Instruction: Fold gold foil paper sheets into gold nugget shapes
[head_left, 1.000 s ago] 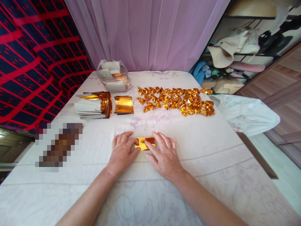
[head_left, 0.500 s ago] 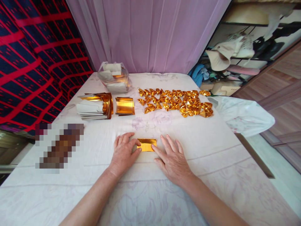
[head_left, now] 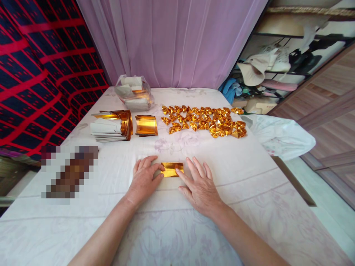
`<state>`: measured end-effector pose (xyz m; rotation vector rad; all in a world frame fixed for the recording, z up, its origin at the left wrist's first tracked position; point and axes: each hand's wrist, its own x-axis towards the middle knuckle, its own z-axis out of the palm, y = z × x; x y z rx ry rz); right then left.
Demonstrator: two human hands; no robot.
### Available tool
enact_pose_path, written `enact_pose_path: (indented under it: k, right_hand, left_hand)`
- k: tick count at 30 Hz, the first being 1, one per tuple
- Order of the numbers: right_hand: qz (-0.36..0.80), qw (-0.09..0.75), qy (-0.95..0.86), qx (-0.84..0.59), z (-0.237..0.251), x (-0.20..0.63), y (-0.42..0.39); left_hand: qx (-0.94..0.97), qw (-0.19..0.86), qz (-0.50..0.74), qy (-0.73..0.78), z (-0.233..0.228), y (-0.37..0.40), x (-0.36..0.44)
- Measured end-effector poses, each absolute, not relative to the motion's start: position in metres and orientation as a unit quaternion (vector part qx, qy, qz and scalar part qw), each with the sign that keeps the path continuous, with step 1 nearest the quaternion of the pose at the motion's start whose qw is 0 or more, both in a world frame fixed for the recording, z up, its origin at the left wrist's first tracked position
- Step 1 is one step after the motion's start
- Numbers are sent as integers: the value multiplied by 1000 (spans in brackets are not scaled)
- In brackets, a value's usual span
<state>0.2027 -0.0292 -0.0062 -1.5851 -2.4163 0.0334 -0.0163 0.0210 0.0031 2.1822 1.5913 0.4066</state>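
Observation:
A small rectangle of shiny gold foil paper (head_left: pixel 169 170) lies flat on the cloth in front of me, with a crease line along it. My left hand (head_left: pixel 146 177) rests at its left end, fingers apart, index finger and thumb touching the edge. From the other side, my right hand (head_left: pixel 200 184) lies palm down with fingers spread. Its index fingertip presses on the foil right of the middle. Farther back sits a short stack of gold foil sheets (head_left: pixel 146 125). Right of that stack, several folded gold foil pieces (head_left: pixel 198 119) lie in rows.
A larger fanned stack of foil-and-white paper (head_left: pixel 111 127) stands at left, before a clear plastic bag (head_left: pixel 133 94) of more sheets. A blurred-out patch (head_left: pixel 72 171) covers the table's left side. A white plastic bag (head_left: pixel 285 136) hangs by the right edge, near cluttered shelves (head_left: pixel 274 74).
My right index finger has slid slightly left along the foil. The left hand keeps its place on the foil's end. The view has shifted a little.

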Motion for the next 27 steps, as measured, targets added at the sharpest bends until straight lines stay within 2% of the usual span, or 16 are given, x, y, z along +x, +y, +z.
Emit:
enact_pose_path:
  k: [11, 20, 27]
  right_hand:
    - [45, 117, -845, -520, -7, 193, -30]
    - [12, 106, -817, -567, -11, 228, -43]
    - [-37, 130, -827, -546, -8, 212, -39]
  left_hand:
    - [787, 191, 156, 566, 2, 20, -17]
    - [782, 200, 160, 568, 1, 21, -18]
    - [785, 189, 174, 563, -3, 20, -18]
